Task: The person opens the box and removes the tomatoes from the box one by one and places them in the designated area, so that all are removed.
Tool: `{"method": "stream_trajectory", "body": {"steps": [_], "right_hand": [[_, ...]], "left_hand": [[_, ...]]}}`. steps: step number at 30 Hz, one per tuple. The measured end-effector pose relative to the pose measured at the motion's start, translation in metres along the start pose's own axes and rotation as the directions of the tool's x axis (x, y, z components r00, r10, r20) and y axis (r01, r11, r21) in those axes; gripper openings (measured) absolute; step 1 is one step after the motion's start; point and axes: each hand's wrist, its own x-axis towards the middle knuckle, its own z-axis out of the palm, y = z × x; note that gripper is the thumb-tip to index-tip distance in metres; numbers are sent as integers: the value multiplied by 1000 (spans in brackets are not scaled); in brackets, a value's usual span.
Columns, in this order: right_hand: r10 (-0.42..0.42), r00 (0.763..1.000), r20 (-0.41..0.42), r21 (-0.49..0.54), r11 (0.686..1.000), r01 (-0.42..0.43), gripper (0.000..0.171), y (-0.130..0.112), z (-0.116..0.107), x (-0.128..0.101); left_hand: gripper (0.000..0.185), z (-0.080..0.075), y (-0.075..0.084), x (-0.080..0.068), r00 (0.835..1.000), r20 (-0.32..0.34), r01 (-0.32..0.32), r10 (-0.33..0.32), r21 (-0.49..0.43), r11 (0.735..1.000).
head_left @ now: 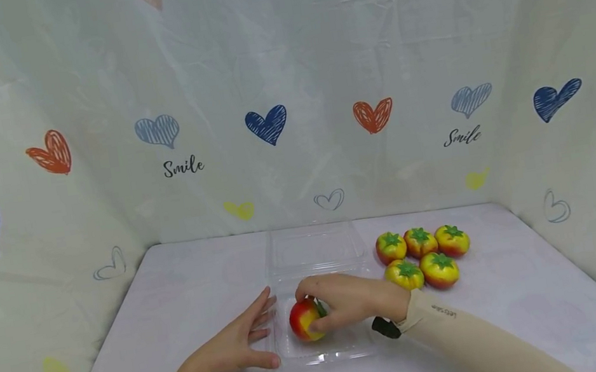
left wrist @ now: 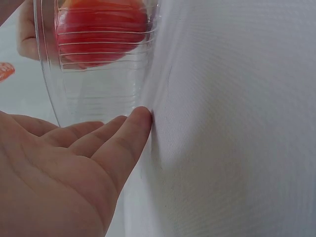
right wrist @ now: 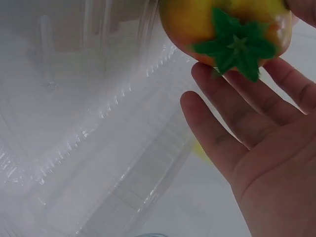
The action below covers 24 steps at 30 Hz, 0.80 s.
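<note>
Two hands at clear box (head_left: 299, 348) edge | right hand (head_left: 349, 299) holds tomato (head_left: 305, 320)

Clear glossy ribbed plastic box (head_left: 314, 254); smooth matt tomato (head_left: 306, 320); matt cloth table (head_left: 177, 307).

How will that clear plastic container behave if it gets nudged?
The clear container looks thin-walled and ribbed, so probably light and flexible, likely to slide on the smooth tabletop. The left hand touches its side wall, probably steadying it. The right hand holds a tomato inside.

Tabletop recording booth, heart-print backdrop (head_left: 283, 85)
</note>
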Motion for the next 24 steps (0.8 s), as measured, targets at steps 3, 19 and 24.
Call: {"method": "stream_trajectory", "body": {"steps": [3,19,24], "right_hand": [[-29,1000,-7,-6,1000,29,45,0,1,1],[-5,1000,17,-29,1000,5,49,2,4,1],[12,1000,10,-28,1000,-11,49,3,4,1]], "left_hand": [[114,-1,0,0,1000,3,-11,11,-2,1000],[115,0,-2,0,1000,8,-23,23,-7,1000],[114,-1,-2,1,1000,4,-17,17,-8,1000]]}}
